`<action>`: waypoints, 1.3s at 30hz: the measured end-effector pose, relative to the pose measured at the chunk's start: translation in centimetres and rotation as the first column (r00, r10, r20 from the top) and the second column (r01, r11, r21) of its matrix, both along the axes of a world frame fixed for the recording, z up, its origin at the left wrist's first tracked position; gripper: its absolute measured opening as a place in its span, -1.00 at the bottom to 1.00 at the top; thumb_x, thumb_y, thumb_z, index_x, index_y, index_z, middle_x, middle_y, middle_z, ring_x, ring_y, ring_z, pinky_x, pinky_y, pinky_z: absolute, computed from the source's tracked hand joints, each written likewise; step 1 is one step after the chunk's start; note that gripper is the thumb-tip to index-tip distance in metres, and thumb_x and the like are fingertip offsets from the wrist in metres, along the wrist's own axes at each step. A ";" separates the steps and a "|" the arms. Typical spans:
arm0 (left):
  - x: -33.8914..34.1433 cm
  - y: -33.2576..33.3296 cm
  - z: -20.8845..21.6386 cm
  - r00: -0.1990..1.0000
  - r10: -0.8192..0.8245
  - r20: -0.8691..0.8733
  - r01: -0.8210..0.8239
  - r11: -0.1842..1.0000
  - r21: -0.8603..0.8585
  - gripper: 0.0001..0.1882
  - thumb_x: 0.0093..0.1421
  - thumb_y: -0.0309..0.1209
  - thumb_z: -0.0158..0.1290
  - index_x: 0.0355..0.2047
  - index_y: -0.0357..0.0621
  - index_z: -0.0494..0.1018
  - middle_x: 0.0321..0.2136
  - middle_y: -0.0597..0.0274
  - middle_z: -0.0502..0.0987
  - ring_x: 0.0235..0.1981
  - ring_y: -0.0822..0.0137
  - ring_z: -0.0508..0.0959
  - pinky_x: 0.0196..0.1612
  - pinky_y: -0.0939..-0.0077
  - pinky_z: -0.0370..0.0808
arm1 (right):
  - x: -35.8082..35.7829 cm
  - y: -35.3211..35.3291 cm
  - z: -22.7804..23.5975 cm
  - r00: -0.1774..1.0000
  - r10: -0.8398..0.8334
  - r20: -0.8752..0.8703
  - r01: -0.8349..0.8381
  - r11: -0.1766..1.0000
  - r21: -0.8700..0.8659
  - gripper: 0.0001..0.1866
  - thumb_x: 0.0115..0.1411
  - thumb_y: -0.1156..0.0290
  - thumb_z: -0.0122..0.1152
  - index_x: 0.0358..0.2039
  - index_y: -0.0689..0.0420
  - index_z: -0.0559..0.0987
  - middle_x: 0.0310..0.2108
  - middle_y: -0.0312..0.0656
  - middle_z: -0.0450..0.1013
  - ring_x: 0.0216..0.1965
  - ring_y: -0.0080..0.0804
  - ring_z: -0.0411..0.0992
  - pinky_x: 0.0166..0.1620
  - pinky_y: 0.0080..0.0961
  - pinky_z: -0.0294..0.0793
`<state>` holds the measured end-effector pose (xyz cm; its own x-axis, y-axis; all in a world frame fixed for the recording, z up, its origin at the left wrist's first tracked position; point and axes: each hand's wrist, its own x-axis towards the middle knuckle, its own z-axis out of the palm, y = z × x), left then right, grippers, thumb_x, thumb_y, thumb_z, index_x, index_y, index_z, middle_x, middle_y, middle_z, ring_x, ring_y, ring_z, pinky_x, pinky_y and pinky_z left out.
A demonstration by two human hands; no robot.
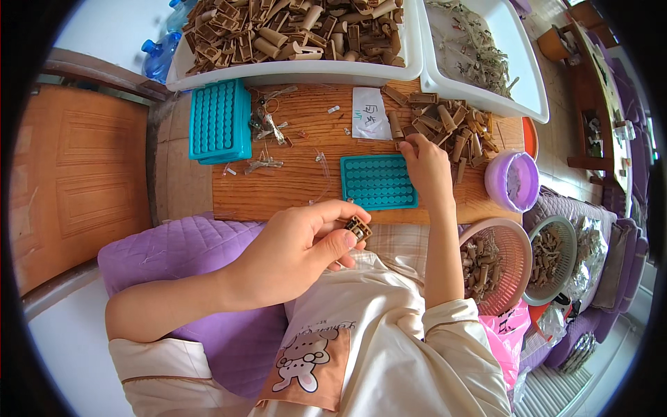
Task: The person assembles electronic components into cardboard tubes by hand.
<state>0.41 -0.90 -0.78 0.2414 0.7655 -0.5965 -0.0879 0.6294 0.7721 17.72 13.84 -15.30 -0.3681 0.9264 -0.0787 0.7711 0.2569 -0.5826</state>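
Near the frame's centre, the left hand (306, 243) pinches a small brown plastic clip (358, 227) between thumb and fingers; the piece is boxy, tan, with open slots. Above it, the right hand (425, 167) reaches into a heap of like brown pieces (451, 125) on the wooden board (278, 187), fingers curled on them; whether it grasps one cannot be told. Just left of that hand lies a flat teal tray (379, 182) dotted with holes. A white paper slip (369, 112) with handwriting sits above it. A thicker stack of teal trays (219, 121) stands at upper left.
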 end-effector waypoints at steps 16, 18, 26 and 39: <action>-0.3 0.8 0.4 0.947 0.307 0.094 -0.314 0.947 0.071 -0.71 0.21 -0.43 -0.25 -0.06 -0.22 0.24 -0.25 0.21 0.38 -0.28 0.43 0.47 -0.24 0.65 0.43 | 0.3 -0.3 1.1 0.959 -0.148 -0.240 0.129 0.987 -0.095 -0.81 0.00 0.39 0.09 -0.43 0.24 0.37 -0.58 -0.13 0.40 -0.50 -0.29 0.39 -0.42 -0.47 0.35; -0.3 0.8 0.6 0.930 0.364 0.060 -0.368 0.925 0.096 -0.72 0.21 -0.47 -0.24 -0.07 -0.28 0.26 -0.35 0.30 0.40 -0.33 0.55 0.46 -0.25 0.73 0.42 | 0.7 -1.0 1.6 0.753 -0.238 -0.614 0.051 0.950 -0.307 -0.72 -0.05 0.63 0.08 -0.32 0.17 0.25 -0.56 -0.29 0.33 -0.52 -0.59 0.32 -0.46 -0.66 0.31; -0.8 0.6 -0.1 0.933 0.353 -0.074 -0.306 0.885 0.351 -0.66 0.20 -0.37 -0.20 -0.03 -0.25 0.21 -0.22 0.12 0.42 -0.18 0.38 0.43 -0.14 0.53 0.40 | -0.8 -6.2 7.7 0.278 -0.311 -0.909 -0.360 0.844 -0.398 -0.53 -0.04 0.66 0.12 -0.16 0.12 0.13 -0.36 -0.20 0.28 -0.37 -0.46 0.40 -0.32 -0.65 0.42; 0.1 0.2 0.1 0.928 0.372 0.033 -0.335 0.790 0.513 -0.66 0.15 -0.50 -0.12 -0.05 -0.28 0.20 -0.23 0.21 0.40 -0.18 0.48 0.38 -0.10 0.61 0.34 | -4.5 -10.2 10.1 0.294 -0.246 -0.924 -0.313 0.888 -0.336 -0.65 0.02 0.69 0.03 -0.12 0.32 0.31 -0.23 -0.18 0.30 -0.17 -0.48 0.33 -0.12 -0.62 0.34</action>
<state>0.54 -0.69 -0.64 -0.1306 0.9852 -0.1111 -0.1653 0.0889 0.9822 13.23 3.65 -5.18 -0.4695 0.8828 0.0140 -0.3796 -0.1875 -0.9060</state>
